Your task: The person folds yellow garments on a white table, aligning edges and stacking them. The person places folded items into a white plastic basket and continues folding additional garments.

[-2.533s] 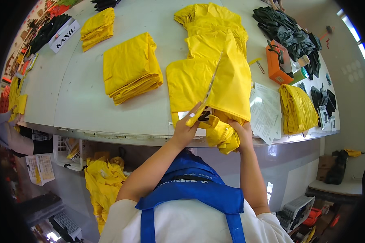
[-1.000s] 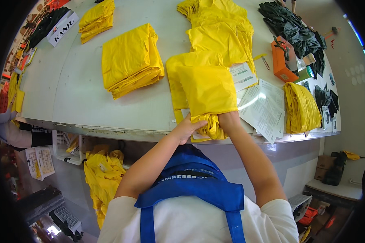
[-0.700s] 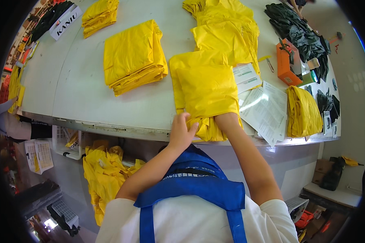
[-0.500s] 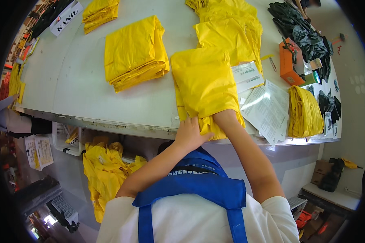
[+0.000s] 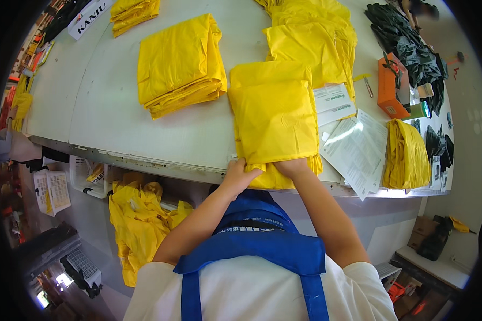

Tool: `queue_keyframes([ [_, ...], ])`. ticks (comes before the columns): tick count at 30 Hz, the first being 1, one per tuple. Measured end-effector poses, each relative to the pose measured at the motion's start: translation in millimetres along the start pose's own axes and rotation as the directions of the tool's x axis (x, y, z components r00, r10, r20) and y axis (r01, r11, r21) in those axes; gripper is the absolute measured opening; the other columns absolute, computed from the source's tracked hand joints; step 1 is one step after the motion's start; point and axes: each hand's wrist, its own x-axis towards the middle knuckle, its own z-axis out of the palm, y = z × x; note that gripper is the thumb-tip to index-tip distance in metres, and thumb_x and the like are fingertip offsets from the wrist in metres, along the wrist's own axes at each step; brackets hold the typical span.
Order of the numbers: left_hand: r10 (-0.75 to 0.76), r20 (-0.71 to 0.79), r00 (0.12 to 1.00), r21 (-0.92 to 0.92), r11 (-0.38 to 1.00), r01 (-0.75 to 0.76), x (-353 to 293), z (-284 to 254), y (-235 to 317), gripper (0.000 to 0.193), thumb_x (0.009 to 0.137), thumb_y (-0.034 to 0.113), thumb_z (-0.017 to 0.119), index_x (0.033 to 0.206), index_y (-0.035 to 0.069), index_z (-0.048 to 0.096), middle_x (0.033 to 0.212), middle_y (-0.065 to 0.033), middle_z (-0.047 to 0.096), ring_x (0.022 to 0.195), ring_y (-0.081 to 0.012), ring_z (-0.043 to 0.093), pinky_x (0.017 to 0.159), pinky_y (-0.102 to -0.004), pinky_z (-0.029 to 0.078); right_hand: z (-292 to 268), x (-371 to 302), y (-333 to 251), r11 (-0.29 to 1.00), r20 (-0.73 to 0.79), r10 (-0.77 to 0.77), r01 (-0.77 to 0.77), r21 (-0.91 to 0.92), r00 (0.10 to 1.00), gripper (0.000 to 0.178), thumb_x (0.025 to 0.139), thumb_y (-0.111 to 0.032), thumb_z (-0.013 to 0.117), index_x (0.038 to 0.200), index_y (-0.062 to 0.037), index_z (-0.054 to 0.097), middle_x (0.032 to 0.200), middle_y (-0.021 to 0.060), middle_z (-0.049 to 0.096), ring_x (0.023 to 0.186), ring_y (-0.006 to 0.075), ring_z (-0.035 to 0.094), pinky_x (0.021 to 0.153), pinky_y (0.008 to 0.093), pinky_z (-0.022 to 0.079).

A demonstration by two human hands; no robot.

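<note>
Left hand (image 5: 240, 176), head view: thumb and fingers appear to pinch the near left corner of a yellow bundle (image 5: 273, 115). Right hand (image 5: 292, 167): the fingers are out of sight under the bundle's top layer, so I cannot tell whether they are spread, pressed together or gripping fabric.

Risks, in my judgement: the smooth-looking layers could slide on one another, and bunched fabric beneath would leave the bundle lumpy or skewed. If fabric clings to the right hand as it is drawn out, inner folds could come with it. A hard pull by both hands at once could strain the top layer's edge. The bundle reaches the near edge of the counter (image 5: 118, 128), so a tug toward the body could drag it over. Printed sheets (image 5: 359, 155) lie just beside its right side; I rate them easily knocked by the right forearm (image 5: 332, 219).

Position: I find the bundle flat on the counter, mostly beyond both hands. The left hand touches its near left corner; the right hand enters at the near edge, right of middle. Yellow garments (image 5: 310, 51) lie beyond; a folded stack (image 5: 179, 61) sits just to the left.
</note>
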Motion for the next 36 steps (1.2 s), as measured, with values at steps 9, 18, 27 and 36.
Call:
queue_keyframes([
  [9,-0.068,0.241,0.968,-0.621,0.756,0.208,-2.2,-8.7,10.8,0.062,0.086,0.002,0.056,0.142,0.003,0.028,0.132,-0.0117,0.050,0.122,-0.0230,0.050,0.104,-0.0331,0.039,-2.6,26.2,-21.0,0.994,0.167,-0.101,0.106,-0.018,0.981,0.070,0.090,-0.054,0.045,0.147,-0.0177,0.029,0.153,0.0086,0.028,0.141,0.0274,0.024,0.116,0.0446,0.016],
  [18,-0.003,0.288,0.958,-0.614,0.767,0.187,-11.5,3.2,32.6,0.077,0.082,-0.002,0.063,0.146,0.007,0.020,0.139,-0.0118,0.042,0.128,-0.0226,0.043,0.106,-0.0333,0.035,40.2,59.8,-3.5,0.664,0.064,-0.053,-0.013,0.747,0.997,0.067,0.094,-0.049,0.043,0.149,-0.0144,0.024,0.153,0.0094,0.027,0.141,0.0264,0.024,0.115,0.0400,0.018],
  [27,0.019,-0.018,1.000,-0.031,0.999,-0.019,-10.2,9.1,6.4,0.072,0.080,0.000,0.067,0.142,0.005,0.031,0.131,-0.0131,0.052,0.123,-0.0232,0.048,0.104,-0.0344,0.037,-37.3,52.7,-12.6,0.990,0.022,0.136,-0.137,0.032,0.990,0.066,0.092,-0.039,0.051,0.148,-0.0117,0.028,0.151,0.0123,0.031,0.139,0.0294,0.028,0.113,0.0403,0.023],
  [36,-0.057,0.695,0.716,0.613,0.567,-0.550,36.3,-101.2,201.0,0.048,0.078,0.009,0.071,0.123,0.011,0.057,0.110,-0.0056,0.066,0.103,-0.0197,0.061,0.090,-0.0311,0.047,-163.3,-40.1,-81.0,0.767,0.176,-0.514,0.357,0.533,0.840,0.054,0.084,-0.027,0.066,0.131,-0.0041,0.051,0.131,0.0199,0.051,0.126,0.0362,0.044,0.108,0.0421,0.032],
])
